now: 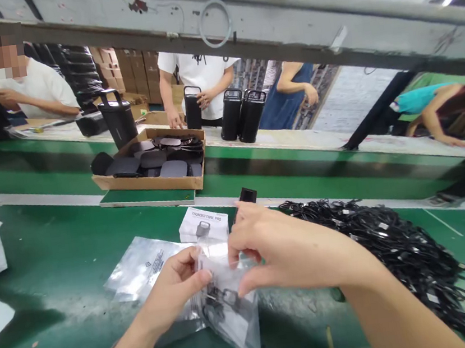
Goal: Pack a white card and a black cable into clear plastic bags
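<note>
My left hand [178,285] pinches the edge of a clear plastic bag [233,320] between thumb and fingers. Inside the bag show a printed paper and a black cable, partly blurred by the film. At the bag's upper right side my right hand [266,243] has curled fingers and thumb on the film. A stack of printed leaflets [200,223] lies just beyond the bag. Flat clear bags [146,266] rest left of my left hand. Behind my right hand a small black object [247,194] is partly hidden.
A large heap of black cables [394,250] covers the right of the green table [57,263]. Beyond stands a cardboard box [149,185] of dark flat parts. Black handled cylinders [246,116] and several co-workers are at the far bench. A metal beam [281,21] crosses overhead.
</note>
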The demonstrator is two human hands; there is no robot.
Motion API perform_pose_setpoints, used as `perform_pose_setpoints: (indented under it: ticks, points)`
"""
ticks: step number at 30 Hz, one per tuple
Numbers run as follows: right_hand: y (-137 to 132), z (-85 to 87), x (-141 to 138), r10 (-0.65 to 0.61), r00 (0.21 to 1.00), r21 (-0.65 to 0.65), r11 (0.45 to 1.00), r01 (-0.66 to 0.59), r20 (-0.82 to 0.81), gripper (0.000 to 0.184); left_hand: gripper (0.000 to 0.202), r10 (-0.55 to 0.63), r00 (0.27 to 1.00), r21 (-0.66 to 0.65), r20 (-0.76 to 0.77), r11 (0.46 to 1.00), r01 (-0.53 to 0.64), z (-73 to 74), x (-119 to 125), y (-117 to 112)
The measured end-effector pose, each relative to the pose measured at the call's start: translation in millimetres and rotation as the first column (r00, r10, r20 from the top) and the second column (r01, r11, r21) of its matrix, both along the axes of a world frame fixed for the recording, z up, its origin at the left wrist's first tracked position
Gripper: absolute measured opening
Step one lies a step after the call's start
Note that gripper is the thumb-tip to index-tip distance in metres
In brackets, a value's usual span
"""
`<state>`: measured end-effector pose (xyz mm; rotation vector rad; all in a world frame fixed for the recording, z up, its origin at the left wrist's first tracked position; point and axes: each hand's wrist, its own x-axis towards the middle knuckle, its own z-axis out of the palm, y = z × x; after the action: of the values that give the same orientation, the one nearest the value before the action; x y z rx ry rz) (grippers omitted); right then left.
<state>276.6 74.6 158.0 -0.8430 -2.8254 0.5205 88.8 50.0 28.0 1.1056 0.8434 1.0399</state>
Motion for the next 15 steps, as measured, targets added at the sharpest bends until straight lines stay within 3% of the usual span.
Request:
perform_pose_setpoints:
  ticks: [2,5,8,11,15]
  points:
    - [-2,-2.9,8,-0.073,0.996,0.053,0.996,0.07,0.045,0.022,0.025,0.016,0.999,0.0,-0.029,1.0,-0.016,-0.1,0,-1]
    - [0,-7.8,17,-0.066,0.998,0.074,0.995,0.065,0.007,0.026,0.024,0.019,0.997,0.021,-0.07,1.0,-0.017,-1.5,-1,0]
    - [7,-13.0,21,0.037,0.997,-0.052,0.998,-0.04,-0.06,0.023,0.026,-0.023,0.996,0.032,-0.084,0.999,0.026,-2.5,-1,0]
    - [15,-19.7,21,0.129,0.985,-0.205,0.967,-0.15,-0.113,0.017,0.029,-0.088,0.995,-0.015,-0.053,0.996,0.088,-2.6,1,0]
    - [21,-27.3,26,0.154,0.98,-0.339,0.922,-0.189,-0.129,0.019,0.032,-0.058,0.998,-0.08,-0.023,0.995,0.056,-2.2,5,0]
